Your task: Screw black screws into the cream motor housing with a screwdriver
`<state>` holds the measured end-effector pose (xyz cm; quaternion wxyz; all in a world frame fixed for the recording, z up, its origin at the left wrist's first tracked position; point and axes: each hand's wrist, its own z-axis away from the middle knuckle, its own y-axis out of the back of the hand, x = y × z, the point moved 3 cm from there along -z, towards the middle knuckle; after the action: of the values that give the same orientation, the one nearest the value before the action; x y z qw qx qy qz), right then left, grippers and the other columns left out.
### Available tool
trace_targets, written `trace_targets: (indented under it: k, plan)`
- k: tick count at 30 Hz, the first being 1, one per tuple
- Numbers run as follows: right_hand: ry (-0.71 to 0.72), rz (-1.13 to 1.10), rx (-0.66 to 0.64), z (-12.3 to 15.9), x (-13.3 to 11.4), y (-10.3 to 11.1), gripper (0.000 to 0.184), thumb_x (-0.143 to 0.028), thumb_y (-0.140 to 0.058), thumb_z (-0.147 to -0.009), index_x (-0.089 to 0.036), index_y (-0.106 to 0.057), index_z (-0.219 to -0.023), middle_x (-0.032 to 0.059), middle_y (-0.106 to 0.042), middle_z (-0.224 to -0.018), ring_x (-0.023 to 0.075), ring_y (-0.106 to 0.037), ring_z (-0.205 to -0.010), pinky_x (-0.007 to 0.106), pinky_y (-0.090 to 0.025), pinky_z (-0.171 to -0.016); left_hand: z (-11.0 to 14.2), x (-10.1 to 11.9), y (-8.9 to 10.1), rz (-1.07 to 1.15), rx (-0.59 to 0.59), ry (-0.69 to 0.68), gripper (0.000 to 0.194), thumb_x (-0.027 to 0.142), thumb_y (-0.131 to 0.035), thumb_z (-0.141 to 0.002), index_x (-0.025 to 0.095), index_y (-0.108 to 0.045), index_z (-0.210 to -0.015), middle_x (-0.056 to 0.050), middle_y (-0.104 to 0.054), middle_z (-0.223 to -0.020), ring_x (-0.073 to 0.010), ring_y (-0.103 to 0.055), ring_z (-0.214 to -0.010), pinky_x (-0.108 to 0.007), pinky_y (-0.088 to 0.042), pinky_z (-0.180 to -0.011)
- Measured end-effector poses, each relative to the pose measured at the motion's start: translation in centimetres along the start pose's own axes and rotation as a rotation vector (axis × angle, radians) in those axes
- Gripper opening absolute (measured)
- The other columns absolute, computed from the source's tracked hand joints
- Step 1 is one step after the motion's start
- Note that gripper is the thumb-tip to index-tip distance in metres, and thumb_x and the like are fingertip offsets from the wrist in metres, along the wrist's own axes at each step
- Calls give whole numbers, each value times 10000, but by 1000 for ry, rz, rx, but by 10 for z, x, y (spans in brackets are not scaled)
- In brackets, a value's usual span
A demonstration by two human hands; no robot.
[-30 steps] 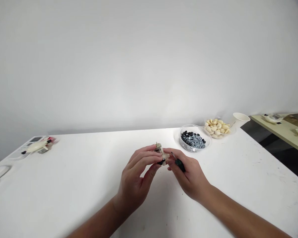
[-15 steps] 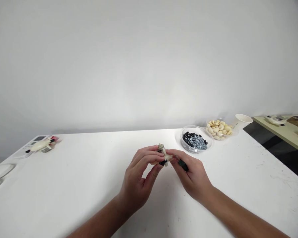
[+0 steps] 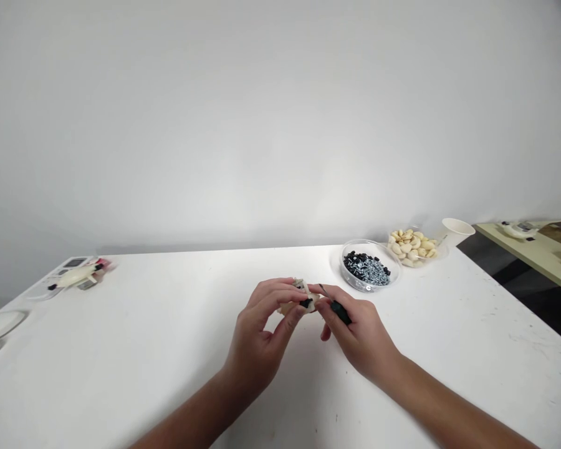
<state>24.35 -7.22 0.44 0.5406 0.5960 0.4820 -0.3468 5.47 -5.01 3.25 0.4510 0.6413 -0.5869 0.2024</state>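
Near the middle of the table, my left hand pinches a small cream plastic part with a motor and a black piece on it. Its fingers cover much of the part. My right hand is closed around the dark handle of a screwdriver, whose thin shaft points up and to the left, apart from the part. The thumb and index finger of that hand touch the right side of the cream part.
Behind my right hand stands a clear bowl of screws and black pieces. A clear container of cream pieces and a paper cup are farther right. At left, a cream assembly lies by a white device. Another table adjoins at right.
The cream part has turned and sits slightly lower. The screwdriver's shaft has swung upward, away from the part, and a lower finger of my right hand now shows.
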Motion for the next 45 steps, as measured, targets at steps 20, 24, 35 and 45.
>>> trace_targets:
  k: [20,24,35,45]
  plan:
    - [-39,378,185,-3,-2,-17,698,-606,-841,-748,-256,-485,-1237,-15,-722,-808,207,-688,-629,284,-458,-551,9,-19,-19,672,57,698,267,421,-764,-916,160,-710,-934,-47,-703,-905,-167,-652,-848,-272,-577,-744]
    - [-2,474,200,-8,-3,-12,626,-599,-813,-776,-254,-536,-1218,-5,-732,-849,208,-692,-657,281,-444,-561,7,-26,-20,665,87,741,289,452,-728,-939,169,-670,-949,-39,-699,-973,-172,-650,-919,-304,-605,-830]
    - [185,700,270,-13,-9,-19,601,-713,-774,-732,-217,-573,-1006,24,-706,-898,211,-660,-639,288,-370,-506,-5,-35,-16,657,41,783,379,491,-836,-809,171,-677,-934,-50,-706,-977,-195,-661,-855,-259,-583,-676]
    - [19,461,744,40,14,165,587,-570,-592,-855,-193,-537,-1302,97,-716,-1124,226,-687,-893,321,-561,-782,-11,-37,-2,472,-113,620,326,542,-679,-898,218,-719,-893,-62,-662,-976,-273,-620,-993,-347,-592,-779]
